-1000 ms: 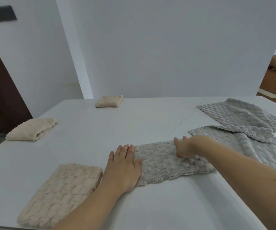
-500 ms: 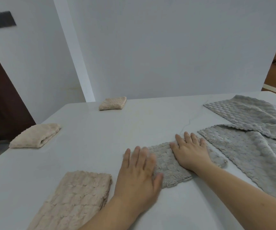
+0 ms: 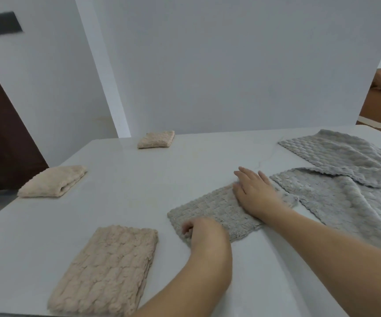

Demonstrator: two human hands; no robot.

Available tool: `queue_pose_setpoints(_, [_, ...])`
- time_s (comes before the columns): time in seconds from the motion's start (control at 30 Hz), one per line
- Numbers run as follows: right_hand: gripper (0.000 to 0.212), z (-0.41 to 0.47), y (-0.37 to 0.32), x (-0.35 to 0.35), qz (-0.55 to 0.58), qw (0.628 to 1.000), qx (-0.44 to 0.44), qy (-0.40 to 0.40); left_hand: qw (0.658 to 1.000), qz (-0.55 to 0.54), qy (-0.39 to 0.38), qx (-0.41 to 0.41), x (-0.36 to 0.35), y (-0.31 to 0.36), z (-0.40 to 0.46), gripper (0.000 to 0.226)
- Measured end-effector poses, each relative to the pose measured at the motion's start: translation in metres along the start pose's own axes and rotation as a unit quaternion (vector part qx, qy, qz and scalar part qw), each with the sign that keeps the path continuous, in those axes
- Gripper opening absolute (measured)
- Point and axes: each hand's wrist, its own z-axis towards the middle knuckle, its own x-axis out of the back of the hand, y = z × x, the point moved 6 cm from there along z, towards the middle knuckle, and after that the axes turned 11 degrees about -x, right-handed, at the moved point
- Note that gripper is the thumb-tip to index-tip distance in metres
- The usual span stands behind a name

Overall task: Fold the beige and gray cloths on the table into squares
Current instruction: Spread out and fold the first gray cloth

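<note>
Item 1, folded gray cloth: lies on the white counter, near the front edge, centre-right. Half a second ago much of its left part was covered by the left hand; that part is now exposed.

Item 2, left hand: earlier flat with spread fingers on the cloth's left end; now at the near left corner, fingers curled and pinching the gray cloth's edge.

Item 3, right hand: flat, fingers straight and slightly spread, pressing the right part of the folded gray cloth, much as before.

Item 4, unfolded gray cloths: two, overlapping, spread on the counter to the right, just beside the folded one. Unchanged.

Item 5, beige cloths, folded: one at the front left, just beside the left hand; one at the left edge; one small at the far edge. All unchanged.

Item 6, dark wall plate: upper left, blurred.

Writing, brands, labels: none readable on any item.
</note>
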Motion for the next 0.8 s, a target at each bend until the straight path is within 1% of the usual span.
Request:
queue_pose_setpoints(0.03, [0.051,-0.013,-0.003,0.011,0.033,0.998,0.010,0.061,0.999,0.006,-0.046,0.003,0.002,0.001,-0.007,0.037])
queue_pose_setpoints(0.07, [0.048,-0.028,-0.007,0.021,0.061,0.992,0.016,0.107,0.996,-0.015,-0.091,0.014,-0.001,0.000,-0.016,0.029])
queue_pose_setpoints(0.1, [0.042,-0.041,-0.009,0.027,0.082,0.989,0.021,0.124,0.992,-0.013,-0.128,0.014,-0.004,0.001,-0.021,0.028])
queue_pose_setpoints(0.13, [0.035,-0.052,-0.010,0.029,0.088,0.989,0.025,0.113,0.989,-0.016,-0.146,0.013,-0.005,0.003,-0.023,0.029])
queue_pose_setpoints(0.17, [0.031,-0.060,-0.009,0.027,0.079,0.994,0.030,0.075,0.989,-0.009,-0.150,0.009,-0.006,0.009,-0.025,0.028])
queue_pose_setpoints(0.23, [0.035,-0.074,-0.002,0.018,0.010,0.999,0.035,-0.035,0.995,0.007,-0.101,-0.009,0.007,0.026,-0.036,0.027])
queue_pose_setpoints(0.27, [0.039,-0.079,0.006,0.015,-0.026,0.997,0.045,-0.063,0.998,0.004,-0.066,-0.025,0.015,0.037,-0.042,0.027])
queue_pose_setpoints(0.3, [0.042,-0.083,0.015,0.015,-0.043,0.994,0.056,-0.078,0.998,-0.009,-0.036,-0.042,0.024,0.048,-0.049,0.027])
queue_pose_setpoints(0.37, [0.047,-0.093,0.029,0.014,-0.038,0.992,0.076,-0.098,0.996,-0.067,0.013,-0.064,0.036,0.059,-0.062,0.028])
queue_pose_setpoints(0.4, [0.048,-0.096,0.033,0.011,-0.032,0.991,0.080,-0.105,0.994,-0.090,0.021,-0.065,0.039,0.056,-0.070,0.030])
queue_pose_setpoints(0.47, [0.048,-0.096,0.035,0.008,-0.029,0.990,0.080,-0.109,0.991,-0.117,0.001,-0.061,0.031,0.040,-0.079,0.042])
queue_pose_setpoints(0.53, [0.049,-0.092,0.034,0.007,-0.026,0.991,0.070,-0.114,0.994,-0.090,-0.025,-0.056,0.017,0.021,-0.083,0.051])
queue_pose_setpoints(0.6, [0.050,-0.091,0.034,0.005,-0.023,0.990,0.067,-0.125,0.995,-0.058,0.001,-0.075,0.007,0.008,-0.083,0.046])
queue_pose_setpoints(0.67, [0.051,-0.090,0.035,0.005,-0.008,0.989,0.067,-0.130,0.992,-0.037,0.054,-0.108,0.004,0.005,-0.080,0.041])
queue_pose_setpoints(0.73, [0.052,-0.088,0.038,0.007,0.024,0.992,0.056,-0.112,0.988,-0.057,0.083,-0.121,0.003,0.005,-0.076,0.041])
queue_pose_setpoints(0.8, [0.048,-0.085,0.042,0.012,0.058,0.995,0.042,-0.069,0.985,-0.115,0.062,-0.116,0.003,0.004,-0.073,0.038])
